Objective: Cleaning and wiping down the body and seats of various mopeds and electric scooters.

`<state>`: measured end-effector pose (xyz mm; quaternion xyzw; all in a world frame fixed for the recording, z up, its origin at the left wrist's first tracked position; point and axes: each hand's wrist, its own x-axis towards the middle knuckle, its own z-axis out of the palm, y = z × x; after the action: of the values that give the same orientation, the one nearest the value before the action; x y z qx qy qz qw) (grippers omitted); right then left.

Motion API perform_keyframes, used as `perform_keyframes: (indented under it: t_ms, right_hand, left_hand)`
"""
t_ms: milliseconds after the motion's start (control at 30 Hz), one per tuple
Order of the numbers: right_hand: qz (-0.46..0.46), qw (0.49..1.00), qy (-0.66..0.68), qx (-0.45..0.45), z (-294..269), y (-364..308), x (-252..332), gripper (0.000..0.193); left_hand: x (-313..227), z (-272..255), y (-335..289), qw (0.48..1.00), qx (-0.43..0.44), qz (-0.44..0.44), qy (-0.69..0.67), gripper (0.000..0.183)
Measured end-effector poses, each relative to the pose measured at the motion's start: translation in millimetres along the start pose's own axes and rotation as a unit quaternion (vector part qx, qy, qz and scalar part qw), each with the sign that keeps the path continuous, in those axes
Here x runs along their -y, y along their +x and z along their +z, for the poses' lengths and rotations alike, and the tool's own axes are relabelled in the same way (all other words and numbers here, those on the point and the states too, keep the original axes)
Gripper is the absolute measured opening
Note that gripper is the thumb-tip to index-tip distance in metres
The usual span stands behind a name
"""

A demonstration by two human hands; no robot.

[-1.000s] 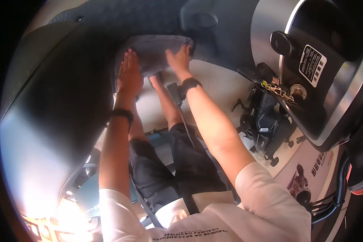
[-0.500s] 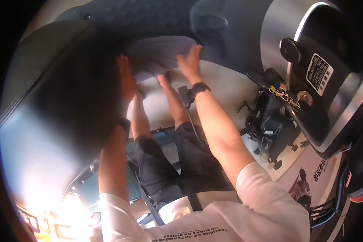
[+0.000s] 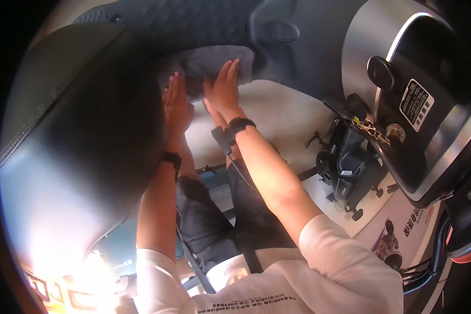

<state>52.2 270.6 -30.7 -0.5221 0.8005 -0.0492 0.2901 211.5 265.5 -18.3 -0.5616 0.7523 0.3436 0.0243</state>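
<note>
A grey cloth [image 3: 206, 56] lies over the near edge of the dark scooter's footboard [image 3: 193, 26]. On its left part rests my left hand [image 3: 178, 107], fingers stretched out together and pointing away from me. My right hand [image 3: 225, 91] lies on the cloth a little to the right, fingers extended and slightly apart, thumb toward the left hand. Neither hand grips anything that I can see. The left palm is partly hidden beside the dark seat side.
The scooter's seat [image 3: 57, 104] fills the left side. At right stands its front panel [image 3: 439, 68], with a key and chain [image 3: 369, 125] hanging at the lock. Beyond my right arm, a small black scooter-like thing [image 3: 345, 162] stands on a pale board. Bright glare covers the lower left.
My hands have come closer together over the cloth: the left moved right, the right moved left. The cloth looks more wrinkled between them.
</note>
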Motion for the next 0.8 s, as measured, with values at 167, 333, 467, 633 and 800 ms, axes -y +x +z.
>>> perform_keyframes:
  t_ms: [167, 333, 467, 633, 800]
  right_hand:
    - [0.148, 0.988, 0.038, -0.02, -14.8, 63.6, -8.6, 0.087]
    - [0.172, 0.983, 0.056, -0.001, -25.6, 53.7, -32.0, 0.087]
    - [0.234, 0.97, 0.066, 0.001, -11.2, 21.3, -17.6, 0.088]
    - [0.139, 0.988, 0.061, -0.028, -12.8, 32.0, -18.2, 0.074]
    - [-0.202, 0.974, -0.08, 0.068, 12.7, 7.4, 26.5, 0.062]
  left_hand:
    - [17.0, -5.9, -3.2, 0.985, 0.062, 0.161, -0.01, 0.073]
    - [-8.3, 8.1, -3.8, 0.99, 0.039, 0.132, -0.016, 0.073]
    - [-1.9, 0.4, -10.7, 0.994, 0.037, 0.073, -0.069, 0.074]
    - [39.8, -14.0, -9.8, 0.974, 0.041, 0.2, 0.094, 0.069]
    - [10.3, -20.3, -15.3, 1.0, 0.015, 0.008, 0.013, 0.07]
